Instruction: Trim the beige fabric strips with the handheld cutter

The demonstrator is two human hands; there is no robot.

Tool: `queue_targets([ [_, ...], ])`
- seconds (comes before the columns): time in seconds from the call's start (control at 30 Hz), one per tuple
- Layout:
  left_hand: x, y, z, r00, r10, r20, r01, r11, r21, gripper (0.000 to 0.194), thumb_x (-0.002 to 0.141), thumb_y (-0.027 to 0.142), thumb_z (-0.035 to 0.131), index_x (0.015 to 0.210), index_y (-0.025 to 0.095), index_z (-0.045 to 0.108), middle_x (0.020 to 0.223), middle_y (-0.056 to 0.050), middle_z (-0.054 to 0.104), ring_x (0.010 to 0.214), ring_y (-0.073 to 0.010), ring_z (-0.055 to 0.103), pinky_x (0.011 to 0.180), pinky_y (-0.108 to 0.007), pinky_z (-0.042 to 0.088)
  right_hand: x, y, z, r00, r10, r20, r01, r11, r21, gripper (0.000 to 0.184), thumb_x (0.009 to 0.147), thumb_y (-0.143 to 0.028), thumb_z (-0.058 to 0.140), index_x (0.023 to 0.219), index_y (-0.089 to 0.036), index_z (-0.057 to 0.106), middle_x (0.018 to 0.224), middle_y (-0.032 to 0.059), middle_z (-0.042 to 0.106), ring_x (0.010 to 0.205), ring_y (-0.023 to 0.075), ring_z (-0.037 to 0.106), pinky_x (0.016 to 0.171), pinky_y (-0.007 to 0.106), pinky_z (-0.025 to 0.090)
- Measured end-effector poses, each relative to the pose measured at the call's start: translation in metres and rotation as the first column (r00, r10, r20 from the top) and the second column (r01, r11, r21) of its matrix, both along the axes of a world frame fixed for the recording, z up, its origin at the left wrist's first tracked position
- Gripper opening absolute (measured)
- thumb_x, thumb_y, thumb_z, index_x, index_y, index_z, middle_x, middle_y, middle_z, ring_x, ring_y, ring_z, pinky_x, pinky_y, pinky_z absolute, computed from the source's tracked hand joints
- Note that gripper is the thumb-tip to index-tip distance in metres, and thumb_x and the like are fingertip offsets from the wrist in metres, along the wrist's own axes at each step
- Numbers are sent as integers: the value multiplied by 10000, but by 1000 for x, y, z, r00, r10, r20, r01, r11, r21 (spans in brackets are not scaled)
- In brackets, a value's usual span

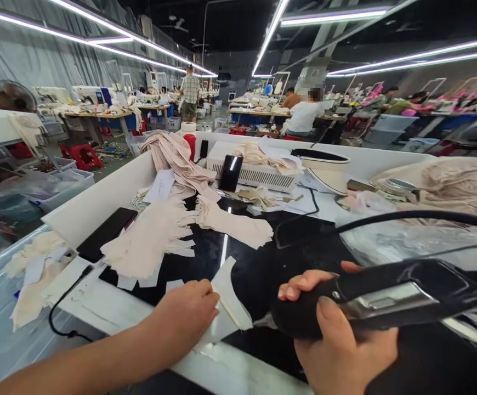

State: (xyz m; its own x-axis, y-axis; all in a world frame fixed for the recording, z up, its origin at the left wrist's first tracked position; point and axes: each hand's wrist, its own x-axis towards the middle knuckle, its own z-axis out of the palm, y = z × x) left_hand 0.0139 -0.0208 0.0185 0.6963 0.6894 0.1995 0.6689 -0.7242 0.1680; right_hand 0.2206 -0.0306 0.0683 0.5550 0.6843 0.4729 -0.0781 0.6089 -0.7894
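Observation:
On the glossy black work surface (259, 274), a pale cut fabric piece (233, 296) with a curved edge and a narrow cream strip lies before me. My left hand (191, 310) is closed at its left edge, fingers pressed together on it; the fingertips are partly hidden. My right hand (337, 334) wraps round a black corded hand tool (386, 299) with a silver panel. The tool's narrow metal tip points left, close to the piece's lower right corner; I cannot tell whether they touch. Beyond my left hand lie a fanned stack of beige fabric pieces (143, 241) and a smaller stack (234, 222).
A phone (107, 233) lies at the left, another phone (230, 173) leans on a white vented box (255, 170). The tool's thick black cable (423, 215) arches over a plastic bag (370, 241). White boards (111, 189) edge the table. People sit at machines beyond.

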Motion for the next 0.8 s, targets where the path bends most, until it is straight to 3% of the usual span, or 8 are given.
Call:
queue_targets([
  [0.1,-4,0,5,999,-30,-43,29,1000,-3,205,1004,-14,553,1029,167,644,1003,-48,681,852,-206,668,753,-309,563,-3,-2,-2,1000,8,14,-8,999,32,437,807,-331,895,1167,-280,652,738,-47,709,546,173,641,514,321,573],
  [0.2,-2,1,5,988,-149,-49,150,988,24,289,925,-79,528,1039,163,637,1079,-75,696,945,-222,672,842,-324,584,-4,-5,-5,1000,18,26,-19,999,41,435,832,-331,887,1195,-284,653,762,-44,714,562,169,647,529,318,582],
  [0.5,18,4,-4,901,-433,33,428,898,105,171,1033,25,545,1076,150,653,1121,-89,715,1052,-197,685,996,-303,575,-3,-5,-15,999,4,54,-6,999,46,420,888,-340,866,1237,-289,638,801,-40,709,597,167,659,587,334,600],
  [0.63,25,8,-9,882,-471,4,467,877,116,174,1080,56,520,1116,156,658,1095,-85,717,1050,-193,697,974,-307,590,-4,-5,-18,997,14,70,-17,999,48,429,902,-363,861,1255,-285,629,803,-36,700,595,170,661,585,343,607],
  [0.8,25,13,-11,891,-453,15,450,888,95,184,1096,48,495,1122,117,664,1073,-89,729,1020,-204,708,950,-313,603,-5,-7,-20,996,57,71,-62,996,69,417,929,-334,854,1278,-285,632,828,-21,705,618,165,670,568,315,595],
])
